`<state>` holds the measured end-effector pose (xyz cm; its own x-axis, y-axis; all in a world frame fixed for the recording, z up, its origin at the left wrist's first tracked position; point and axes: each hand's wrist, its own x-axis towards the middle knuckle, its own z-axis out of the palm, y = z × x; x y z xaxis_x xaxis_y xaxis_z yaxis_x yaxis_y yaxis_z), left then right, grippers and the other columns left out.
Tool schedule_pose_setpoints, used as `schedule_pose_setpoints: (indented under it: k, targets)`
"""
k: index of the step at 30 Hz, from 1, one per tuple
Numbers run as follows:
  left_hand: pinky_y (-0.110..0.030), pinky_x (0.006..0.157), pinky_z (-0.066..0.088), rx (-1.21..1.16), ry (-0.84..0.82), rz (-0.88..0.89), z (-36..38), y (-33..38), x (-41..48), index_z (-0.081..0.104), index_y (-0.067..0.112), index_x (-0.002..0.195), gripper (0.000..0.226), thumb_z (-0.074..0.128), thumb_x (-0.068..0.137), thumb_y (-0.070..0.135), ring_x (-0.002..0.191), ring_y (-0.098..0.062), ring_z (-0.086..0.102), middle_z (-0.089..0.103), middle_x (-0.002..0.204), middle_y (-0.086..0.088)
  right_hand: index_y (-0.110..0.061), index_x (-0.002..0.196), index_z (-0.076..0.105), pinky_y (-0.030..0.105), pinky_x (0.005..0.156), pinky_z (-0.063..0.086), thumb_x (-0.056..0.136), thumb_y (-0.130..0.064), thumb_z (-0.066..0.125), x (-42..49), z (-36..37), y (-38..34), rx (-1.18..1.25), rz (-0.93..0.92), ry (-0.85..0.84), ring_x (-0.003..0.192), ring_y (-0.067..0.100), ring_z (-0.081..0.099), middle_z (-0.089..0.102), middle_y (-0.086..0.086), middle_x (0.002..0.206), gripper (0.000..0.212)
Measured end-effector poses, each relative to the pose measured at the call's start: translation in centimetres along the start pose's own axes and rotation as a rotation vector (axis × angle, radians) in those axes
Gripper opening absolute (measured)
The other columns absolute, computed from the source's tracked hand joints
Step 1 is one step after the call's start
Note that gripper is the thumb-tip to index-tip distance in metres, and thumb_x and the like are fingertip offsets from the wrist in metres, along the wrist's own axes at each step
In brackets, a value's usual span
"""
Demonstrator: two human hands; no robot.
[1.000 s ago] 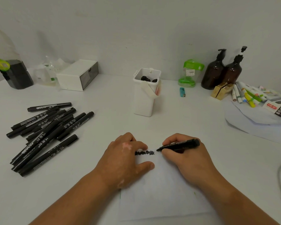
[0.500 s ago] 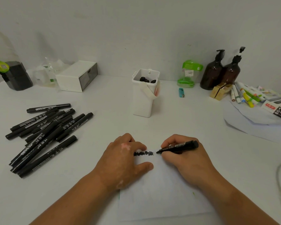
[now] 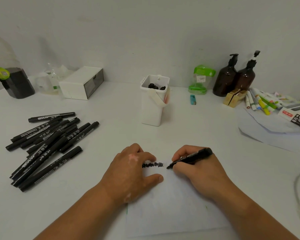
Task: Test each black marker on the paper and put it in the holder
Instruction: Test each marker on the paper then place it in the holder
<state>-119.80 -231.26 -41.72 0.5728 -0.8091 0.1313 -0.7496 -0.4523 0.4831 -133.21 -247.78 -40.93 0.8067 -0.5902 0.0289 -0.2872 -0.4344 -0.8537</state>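
Black marker (image 3: 191, 157) pinched in right hand (image 3: 198, 172), left hand (image 3: 130, 172) pressing flat on paper (image 3: 171, 213).

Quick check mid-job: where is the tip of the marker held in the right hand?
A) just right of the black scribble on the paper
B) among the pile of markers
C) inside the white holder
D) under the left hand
A: the marker in the right hand points its tip just right of the scribble on the paper, which the left hand presses flat.
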Motion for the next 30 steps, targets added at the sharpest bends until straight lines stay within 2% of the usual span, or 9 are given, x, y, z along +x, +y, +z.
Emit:
schedule_pose_setpoints:
  k: [5, 9, 12, 14, 18, 20, 24, 27, 30]
  targets:
    - [-0.016, 0.086, 0.039, -0.013, 0.024, -0.002, -0.3, 0.1, -0.2, 0.052, 0.044, 0.128, 0.053, 0.065, 0.08, 0.062, 0.092, 0.001, 0.048, 0.046, 0.1, 0.022, -0.029, 0.089, 0.073, 0.014, 0.045, 0.038, 0.068, -0.033, 0.074, 0.0, -0.8, 0.2, 0.224, -0.017, 0.133, 0.048, 0.004, 0.052, 0.065, -0.009, 0.06, 0.021]
    - [-0.01, 0.064, 0.039, -0.296, 0.119, -0.026, -1.0, -0.1, 0.1, 0.048, 0.039, 0.125, 0.044, 0.052, 0.091, 0.01, 0.071, -0.003, 0.049, 0.053, 0.101, 0.016, -0.02, 0.084, 0.071, 0.024, 0.043, 0.039, 0.078, -0.019, 0.083, 0.3, -2.0, 0.3, 0.535, 0.032, 0.156, 0.049, 0.016, 0.046, 0.054, 0.005, 0.056, 0.013]
    - [-0.013, 0.059, 0.045, -0.505, 0.164, -0.084, -1.5, -0.5, 0.2, 0.047, 0.039, 0.115, 0.055, 0.043, 0.088, -0.008, 0.067, -0.005, 0.054, 0.059, 0.1, 0.018, -0.017, 0.084, 0.075, 0.024, 0.045, 0.041, 0.074, -0.012, 0.086, 0.4, -2.4, 0.3, 0.61, 0.052, 0.135, 0.053, 0.015, 0.049, 0.055, 0.008, 0.061, 0.015]
    - [-0.019, 0.067, 0.053, -0.609, 0.187, -0.113, -1.5, -0.6, 0.3, 0.048, 0.038, 0.113, 0.053, 0.051, 0.087, -0.008, 0.079, -0.005, 0.065, 0.062, 0.104, 0.02, -0.016, 0.087, 0.077, 0.024, 0.045, 0.043, 0.076, -0.006, 0.082, 0.3, -2.6, 0.2, 0.723, 0.059, 0.098, 0.055, 0.015, 0.053, 0.06, 0.009, 0.067, 0.016]
    - [-0.021, 0.069, 0.058, -0.863, 0.172, -0.213, -1.7, -0.9, 0.6, 0.065, 0.025, 0.101, 0.036, 0.078, 0.078, 0.001, 0.088, -0.012, 0.074, 0.073, 0.105, 0.017, -0.009, 0.09, 0.079, 0.029, 0.044, 0.046, 0.076, -0.027, 0.074, -0.1, -3.2, -0.3, 0.922, 0.089, 0.037, 0.055, 0.021, 0.058, 0.065, 0.015, 0.071, 0.023]
    - [-0.023, 0.075, 0.058, -0.885, 0.142, -0.213, -1.8, -1.2, 0.7, 0.074, 0.025, 0.094, 0.027, 0.083, 0.075, 0.007, 0.089, -0.013, 0.075, 0.075, 0.103, 0.014, -0.014, 0.079, 0.075, 0.028, 0.043, 0.046, 0.076, -0.023, 0.075, -0.3, -3.3, -0.5, 0.908, 0.078, 0.039, 0.053, 0.022, 0.058, 0.065, 0.018, 0.069, 0.01]
    - [-0.019, 0.08, 0.052, -0.872, 0.079, -0.113, -1.7, -1.2, 0.7, 0.075, 0.041, 0.101, 0.024, 0.079, 0.082, 0.027, 0.091, -0.006, 0.072, 0.077, 0.098, 0.009, -0.013, 0.076, 0.073, 0.026, 0.045, 0.046, 0.075, -0.019, 0.084, -0.6, -3.4, -0.7, 0.8, 0.009, 0.039, 0.052, 0.02, 0.056, 0.064, 0.016, 0.066, 0.013]
    - [-0.025, 0.07, 0.05, -0.84, 0.043, -0.047, -1.4, -1.0, 0.6, 0.072, 0.039, 0.107, 0.023, 0.069, 0.084, 0.042, 0.068, -0.01, 0.058, 0.072, 0.082, 0.007, -0.009, 0.082, 0.076, 0.025, 0.048, 0.048, 0.065, -0.032, 0.082, -0.9, -3.4, -0.8, 0.766, -0.039, 0.046, 0.056, 0.02, 0.059, 0.066, 0.016, 0.068, 0.029]
    - [-0.032, 0.065, 0.043, -0.833, -0.003, 0.006, -1.1, -0.9, 0.5, 0.069, 0.033, 0.111, 0.026, 0.059, 0.088, 0.039, 0.064, -0.015, 0.047, 0.058, 0.071, 0.007, -0.01, 0.085, 0.078, 0.025, 0.051, 0.05, 0.065, -0.034, 0.081, -1.0, -3.3, -0.9, 0.723, -0.055, 0.044, 0.059, 0.023, 0.063, 0.07, 0.018, 0.071, 0.032]
